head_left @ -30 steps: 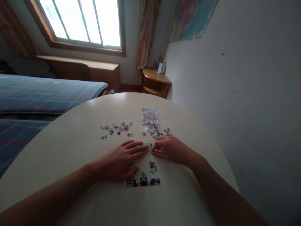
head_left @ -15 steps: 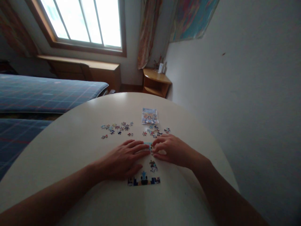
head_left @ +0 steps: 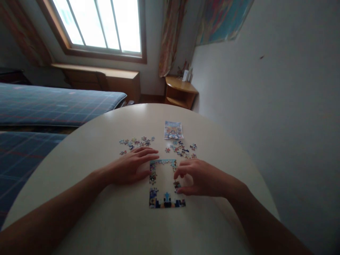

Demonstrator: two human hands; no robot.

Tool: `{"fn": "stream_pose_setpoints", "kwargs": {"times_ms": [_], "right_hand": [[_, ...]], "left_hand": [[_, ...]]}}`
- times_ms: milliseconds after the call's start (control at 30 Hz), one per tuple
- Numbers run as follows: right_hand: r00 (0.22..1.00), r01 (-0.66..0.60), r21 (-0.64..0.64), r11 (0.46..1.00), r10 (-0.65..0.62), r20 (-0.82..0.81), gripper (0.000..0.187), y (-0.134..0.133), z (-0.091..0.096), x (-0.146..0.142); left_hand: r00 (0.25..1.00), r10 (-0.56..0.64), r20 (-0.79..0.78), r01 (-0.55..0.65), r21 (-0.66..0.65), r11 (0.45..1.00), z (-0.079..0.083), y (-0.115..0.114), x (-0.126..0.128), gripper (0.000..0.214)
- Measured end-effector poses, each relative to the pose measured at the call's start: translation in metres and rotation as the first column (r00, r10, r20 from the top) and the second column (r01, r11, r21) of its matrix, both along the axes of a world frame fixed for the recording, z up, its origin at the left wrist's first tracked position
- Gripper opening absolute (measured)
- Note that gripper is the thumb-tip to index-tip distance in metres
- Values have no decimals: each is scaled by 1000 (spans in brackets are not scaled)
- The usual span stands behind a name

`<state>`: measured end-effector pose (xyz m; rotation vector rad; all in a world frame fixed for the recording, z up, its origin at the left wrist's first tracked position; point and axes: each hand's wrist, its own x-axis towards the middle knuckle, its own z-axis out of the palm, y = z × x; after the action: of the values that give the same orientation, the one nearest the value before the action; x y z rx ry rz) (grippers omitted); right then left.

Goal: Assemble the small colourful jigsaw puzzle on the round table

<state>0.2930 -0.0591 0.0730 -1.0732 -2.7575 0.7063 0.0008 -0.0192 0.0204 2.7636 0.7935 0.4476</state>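
Note:
A jigsaw border [head_left: 167, 204] lies on the white table, its pieces forming a frame around a bare middle. Its right side has a gap, with a separate jigsaw piece section [head_left: 176, 185] below it. My left hand [head_left: 132, 164] rests at the upper left of the border, fingers stretched out and holding nothing, thumb by the left side. On the right side, my right hand [head_left: 198, 177] curves over the border with thumb and index finger apart. Its thumb touches or nearly touches the separate section; the index fingertip is just above.
Loose jigsaw pieces [head_left: 136, 142] lie beyond my left hand, partly covered by it. Another group of loose pieces [head_left: 180, 148] lies beyond my right hand. Behind stands a picture sheet [head_left: 173, 130] lying flat. A bed [head_left: 61, 106] is left of the round table [head_left: 111, 233]; a wall rises right.
My left hand has drawn back left and up, uncovering the border's left side and top. My right thumb has moved down to the separate section, spreading from the index finger. The view has shifted slightly.

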Motion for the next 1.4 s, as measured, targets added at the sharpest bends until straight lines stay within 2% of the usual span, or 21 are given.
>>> {"fn": "stream_pose_setpoints", "kwargs": {"times_ms": [200, 467, 667, 767, 833, 933, 1033, 1400], "right_hand": [[999, 1, -50, 999, 2, 51, 19, 0, -4, 0], [999, -32, 28, 999, 32, 0, 17, -11, -2, -16], [979, -198, 72, 978, 200, -24, 42, -27, -13, -37], [976, -216, 63, 974, 218, -24, 47, -26, -14, -35], [983, -175, 73, 982, 178, -46, 45, -20, -12, -26], [996, -14, 143, 990, 27, -89, 29, -2, -12, -6], [993, 96, 196, 976, -80, -90, 30, 16, -15, 12], [980, 195, 84, 977, -191, -51, 39, 38, -25, 40]], "left_hand": [[999, -35, 7, 35, 4, 999, -8, 2, 6, 41], [999, -36, 20, 35, 36, 999, -13, 6, 6, 38], [1000, 15, 23, -18, 98, 995, -12, 9, -1, 39], [999, 32, 10, -33, 110, 993, -12, 10, -4, 38], [999, 31, -5, -30, 106, 994, -11, 10, -5, 36], [999, 20, -28, -17, 92, 996, -10, 8, -3, 36], [1000, 12, -22, -10, 76, 997, -9, 6, -1, 35], [1000, 19, -15, -18, 51, 999, -11, 5, 1, 33]]}}
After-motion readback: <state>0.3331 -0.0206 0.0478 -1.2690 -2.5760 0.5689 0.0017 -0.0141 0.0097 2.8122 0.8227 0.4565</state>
